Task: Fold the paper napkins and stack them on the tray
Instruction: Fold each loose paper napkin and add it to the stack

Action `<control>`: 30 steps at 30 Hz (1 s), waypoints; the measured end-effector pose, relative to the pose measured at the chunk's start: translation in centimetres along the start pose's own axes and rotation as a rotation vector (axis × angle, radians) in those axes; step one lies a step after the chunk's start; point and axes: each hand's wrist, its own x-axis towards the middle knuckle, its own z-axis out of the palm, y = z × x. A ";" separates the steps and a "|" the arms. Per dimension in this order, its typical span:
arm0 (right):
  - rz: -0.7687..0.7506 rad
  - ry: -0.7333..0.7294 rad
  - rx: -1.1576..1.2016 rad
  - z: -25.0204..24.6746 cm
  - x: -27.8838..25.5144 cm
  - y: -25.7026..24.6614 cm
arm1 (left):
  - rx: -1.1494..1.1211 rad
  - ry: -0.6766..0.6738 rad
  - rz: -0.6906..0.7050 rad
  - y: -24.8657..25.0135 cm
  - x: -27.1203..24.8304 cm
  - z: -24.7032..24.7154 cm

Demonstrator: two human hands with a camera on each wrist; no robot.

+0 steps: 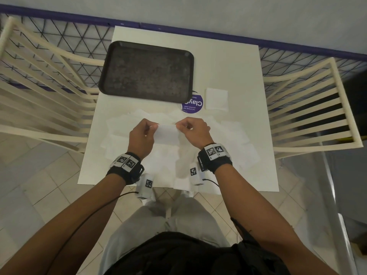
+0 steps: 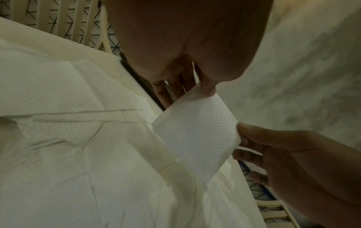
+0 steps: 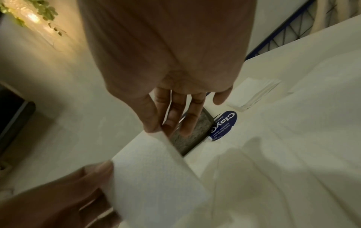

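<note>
A white paper napkin (image 1: 167, 133) hangs folded above the table, held by its two upper corners. My left hand (image 1: 146, 129) pinches the left corner, and in the left wrist view its thumb and fingers clamp the napkin (image 2: 197, 134) at the top. My right hand (image 1: 190, 126) pinches the right corner; the right wrist view shows the napkin (image 3: 156, 177) edge-on under that grip. Several unfolded napkins (image 1: 228, 143) lie spread over the near half of the table. One folded napkin (image 1: 216, 99) lies to the right of the dark tray (image 1: 111, 76), which holds nothing.
A round purple sticker (image 1: 195, 106) sits on the white table (image 1: 238, 66) between the tray and the folded napkin. Cream slatted chairs (image 1: 45, 92) stand on both sides, with a wire grid fence behind.
</note>
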 end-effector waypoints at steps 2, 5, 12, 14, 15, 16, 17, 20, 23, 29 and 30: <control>0.013 0.013 0.048 -0.1 0.1 0.8 | 0.007 -0.013 -0.010 -0.2 0.0 -0.1; 0.005 0.023 0.105 0.4 0.1 1.2 | -0.004 -0.017 -0.023 -0.2 -0.2 0.2; 0.061 0.032 0.272 1.3 -0.6 0.4 | 0.011 0.010 0.001 0.5 -0.3 0.9; 0.114 -0.008 0.294 1.5 -0.9 0.2 | 0.015 0.029 -0.007 0.7 -0.2 1.0; 0.134 -0.029 0.294 1.6 -1.0 0.1 | 0.016 0.039 -0.009 0.7 -0.2 1.1; 0.137 -0.044 0.276 1.6 -1.1 0.1 | 0.019 0.048 -0.008 0.8 -0.1 1.1; 0.124 -0.049 0.241 1.6 -1.2 0.2 | 0.022 0.054 -0.009 0.9 0.0 1.2; 0.088 -0.030 0.160 1.6 -1.1 0.6 | 0.034 0.062 -0.032 0.9 0.3 1.3; 0.071 -0.005 0.137 1.3 -0.8 1.1 | 0.040 0.037 -0.052 0.7 0.7 1.7; 0.115 0.077 0.120 -1.5 1.7 3.1 | 0.030 -0.148 -0.155 1.4 0.9 3.2; 0.138 0.102 0.130 -2.3 2.5 3.7 | 0.048 -0.194 -0.151 1.2 0.9 3.4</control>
